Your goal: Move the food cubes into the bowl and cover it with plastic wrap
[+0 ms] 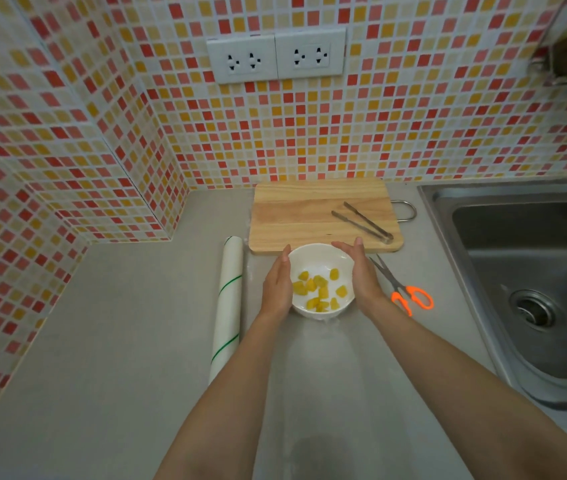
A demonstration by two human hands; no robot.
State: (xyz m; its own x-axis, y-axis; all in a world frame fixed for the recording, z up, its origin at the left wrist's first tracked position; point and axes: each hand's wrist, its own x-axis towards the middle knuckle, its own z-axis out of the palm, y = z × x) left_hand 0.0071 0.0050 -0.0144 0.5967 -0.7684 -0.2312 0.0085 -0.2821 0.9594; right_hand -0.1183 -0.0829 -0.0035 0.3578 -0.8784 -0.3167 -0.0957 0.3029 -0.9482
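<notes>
the bowl (322,261) sits on the counter (102,341) just before the board (296,216), yellow cubes (320,289) inside. left hand (277,285) and right hand (361,275) cup its sides, fingers straight and pressed together. the wrap roll (228,306) lies left.

We see yellow food cubes (320,289) in a white bowl (313,256), orange-handled scissors (402,289), a white roll (228,306) with green stripes, and red, orange and cream mosaic tiles (102,116).
</notes>
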